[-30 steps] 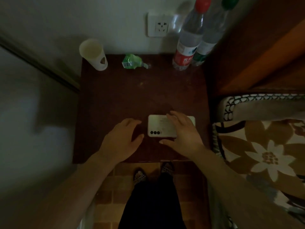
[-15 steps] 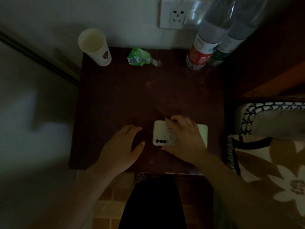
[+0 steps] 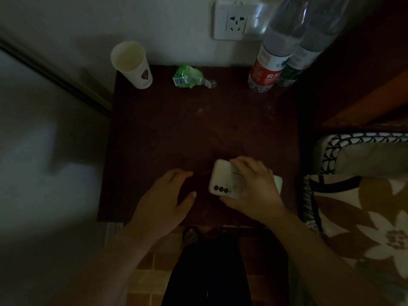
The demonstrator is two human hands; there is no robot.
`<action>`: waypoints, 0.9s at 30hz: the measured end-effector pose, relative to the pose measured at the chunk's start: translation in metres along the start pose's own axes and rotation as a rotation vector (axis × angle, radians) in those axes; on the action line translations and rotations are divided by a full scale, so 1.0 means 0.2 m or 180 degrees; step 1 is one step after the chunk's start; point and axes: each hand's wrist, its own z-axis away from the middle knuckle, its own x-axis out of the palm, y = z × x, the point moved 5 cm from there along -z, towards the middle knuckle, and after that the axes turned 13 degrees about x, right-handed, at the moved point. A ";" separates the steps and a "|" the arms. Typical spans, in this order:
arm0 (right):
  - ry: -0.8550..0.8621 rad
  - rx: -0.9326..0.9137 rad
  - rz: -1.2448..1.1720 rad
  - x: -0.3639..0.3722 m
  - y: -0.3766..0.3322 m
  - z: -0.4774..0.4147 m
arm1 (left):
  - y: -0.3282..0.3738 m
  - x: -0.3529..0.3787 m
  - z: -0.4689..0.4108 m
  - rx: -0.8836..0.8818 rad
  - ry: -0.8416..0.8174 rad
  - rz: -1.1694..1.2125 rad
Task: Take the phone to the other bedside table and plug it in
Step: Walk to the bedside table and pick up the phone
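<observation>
Your dark, scuffed wooden bedside table (image 3: 176, 133) fills the middle, with the flower-patterned quilt (image 3: 362, 217) to the right of your grip. Far beyond the grip stand two clear plastic bottles (image 3: 271, 62), a smooth paper cup (image 3: 132, 62) and a crumpled green wrapper (image 3: 187, 76), below a white wall socket (image 3: 235, 21). The pale, round-cornered phone (image 3: 223, 180) sits near the table's front edge. Since a second ago its camera end has tipped up and swung toward you. Your right hand (image 3: 254, 191) curls over it, fingers on the far edge, thumb at the near edge, clasping it. Your left hand (image 3: 164, 199) lies loosely spread just left of the phone, holding nothing.
</observation>
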 end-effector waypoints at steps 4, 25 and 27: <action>-0.0029 0.0199 -0.0362 -0.04 -0.02 0.05 | 0.05 -0.05 0.04 0.0044 0.0055 0.0013; 0.0422 -0.0592 -0.1007 -1.05 -0.94 0.78 | 0.88 -1.10 0.72 0.0378 0.1542 -0.0075; 0.0411 -0.0808 -0.1016 -1.10 -1.00 0.81 | 0.94 -1.14 0.80 0.0270 0.1747 -0.0070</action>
